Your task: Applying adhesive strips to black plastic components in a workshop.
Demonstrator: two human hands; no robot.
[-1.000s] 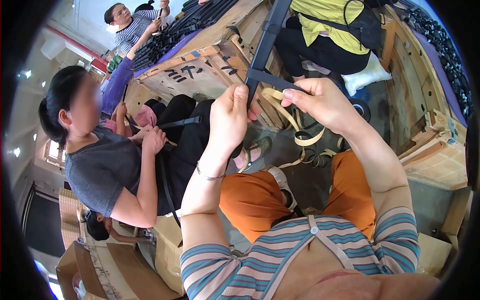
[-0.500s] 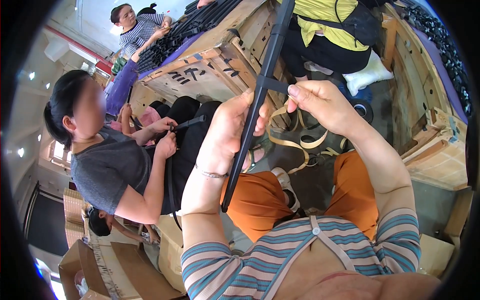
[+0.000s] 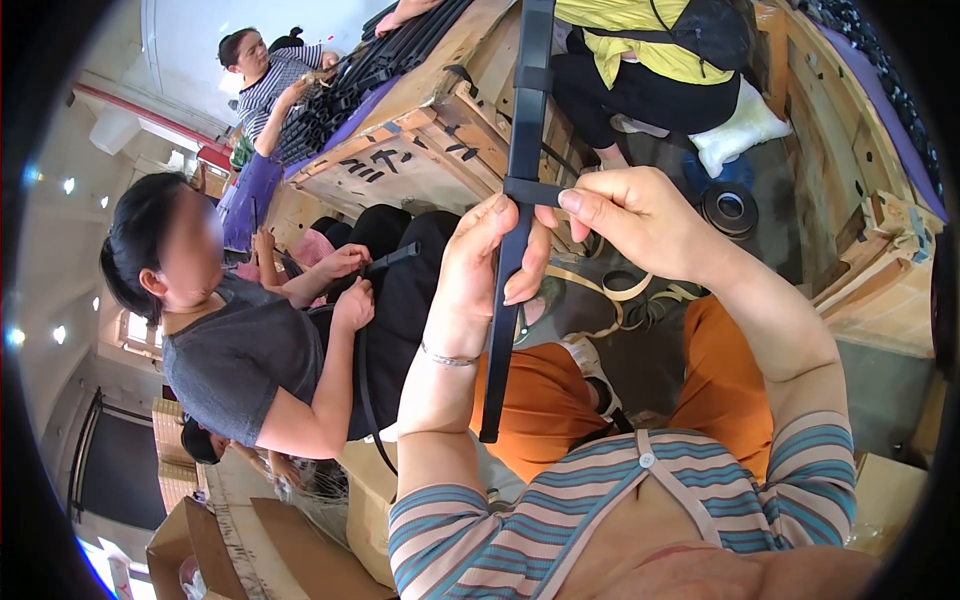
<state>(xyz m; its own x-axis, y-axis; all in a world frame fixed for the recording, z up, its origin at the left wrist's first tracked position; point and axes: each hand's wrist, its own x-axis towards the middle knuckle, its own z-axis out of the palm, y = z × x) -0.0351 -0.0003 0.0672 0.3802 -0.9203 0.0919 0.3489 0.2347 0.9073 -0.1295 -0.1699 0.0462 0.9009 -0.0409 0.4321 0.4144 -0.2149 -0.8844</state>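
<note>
My left hand (image 3: 480, 255) is closed round a long, slim black bar (image 3: 528, 130), which stands nearly upright in front of me. A short black tape strip (image 3: 537, 192) lies across the bar just above my left fingers. Its right end is pinched between the thumb and fingers of my right hand (image 3: 645, 215). Higher up, another black band (image 3: 533, 78) goes round the bar. Below my hands, a curled beige strip (image 3: 590, 295) lies loosely over the floor between my legs.
To my left a seated co-worker (image 3: 250, 340) handles a black strap. A wooden crate (image 3: 390, 160) holding black bars stands ahead, another crate (image 3: 890, 270) at right. A black tape roll (image 3: 730, 210) and white sack (image 3: 740, 130) sit on the floor. Cardboard boxes (image 3: 260, 540) stand lower left.
The bar has turned more upright. The beige strip that hung by my right fingers is now lower, away from them. My right hand still grips the tape end.
</note>
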